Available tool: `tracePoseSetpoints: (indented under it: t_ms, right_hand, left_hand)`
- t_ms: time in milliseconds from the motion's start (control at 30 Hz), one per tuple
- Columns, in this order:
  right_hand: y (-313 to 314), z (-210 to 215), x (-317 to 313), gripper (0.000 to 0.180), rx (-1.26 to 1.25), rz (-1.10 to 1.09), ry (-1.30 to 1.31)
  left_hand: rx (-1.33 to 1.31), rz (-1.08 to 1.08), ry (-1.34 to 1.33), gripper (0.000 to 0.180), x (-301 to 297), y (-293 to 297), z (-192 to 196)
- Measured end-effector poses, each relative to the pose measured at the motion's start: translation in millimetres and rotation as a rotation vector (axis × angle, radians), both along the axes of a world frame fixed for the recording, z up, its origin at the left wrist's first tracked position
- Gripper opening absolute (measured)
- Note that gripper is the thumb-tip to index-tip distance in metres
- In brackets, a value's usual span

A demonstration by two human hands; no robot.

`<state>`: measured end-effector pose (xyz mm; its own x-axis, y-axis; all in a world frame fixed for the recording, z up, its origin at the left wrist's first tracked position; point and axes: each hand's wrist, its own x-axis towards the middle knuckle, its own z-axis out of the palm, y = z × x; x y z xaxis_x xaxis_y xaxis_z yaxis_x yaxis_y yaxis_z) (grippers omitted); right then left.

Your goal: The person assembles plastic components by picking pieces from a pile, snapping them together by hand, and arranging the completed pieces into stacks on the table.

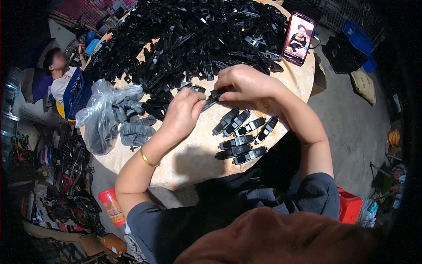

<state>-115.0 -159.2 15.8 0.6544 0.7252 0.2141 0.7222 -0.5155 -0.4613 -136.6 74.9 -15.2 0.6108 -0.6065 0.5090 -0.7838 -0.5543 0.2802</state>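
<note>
Both of my hands are over the middle of the round table, just in front of the heap of black plastic parts [193, 35]. My left hand [182, 110] has its fingers closed at one end of a dark plastic part [211, 103]. At the other end, my right hand [241, 83] pinches a small black piece [216, 94] against it. The fingers partly hide where the pieces meet. Several similar black plastic assemblies [249, 127] lie grouped on the cloth in front of my right forearm.
A clear plastic bag [99, 127] and grey gloves [136, 130] lie at the table's left. A phone [299, 39] with a lit screen stands at the far right edge. A person [59, 75] is beyond the left side, near a blue basket [77, 94]. A red bucket [112, 207] stands below.
</note>
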Motion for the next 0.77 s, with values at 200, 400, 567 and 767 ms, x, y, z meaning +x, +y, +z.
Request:
tracePoseSetpoints:
  t_ms: [200, 400, 567, 767]
  right_hand:
    - [-7, -2, 5, 0.027, -0.090, -0.079, 0.022]
    - [-11, -5, 6, 0.028, -0.146, -0.087, 0.045]
    - [-10, -9, 5, 0.028, -0.066, -0.096, -0.019]
    - [-4, 2, 1, 0.029, 0.078, -0.017, 0.148]
  left_hand:
    - [0.064, 0.129, 0.552, 0.030, -22, -16, 20]
    - [0.127, -0.119, 0.271, 0.037, -14, -11, 17]
    - [0.142, -0.133, 0.092, 0.030, -8, -12, 12]
    - [0.132, 0.093, 0.283, 0.021, -9, -7, 7]
